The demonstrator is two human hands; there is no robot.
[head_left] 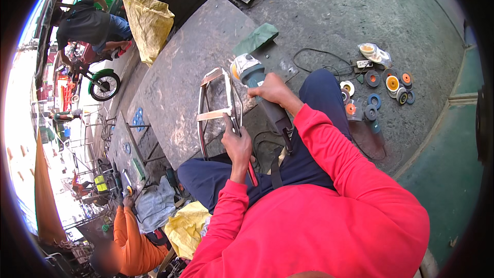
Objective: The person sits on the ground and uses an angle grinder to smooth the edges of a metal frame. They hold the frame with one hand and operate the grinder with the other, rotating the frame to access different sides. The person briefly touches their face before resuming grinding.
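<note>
Right hand [275, 91] is gripping the grinder [272, 116], apparently bearing its weight; left hand [237, 145] is clasping the frame [213, 115], likely steadying it; discs [392, 83] are lying handy.

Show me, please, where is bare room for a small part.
Bare: the grey concrete floor beyond the thin black cable, and the flat grey board between the crinkled yellow sack and the open metal frame. Crowded: around the round multicoloured discs.
</note>
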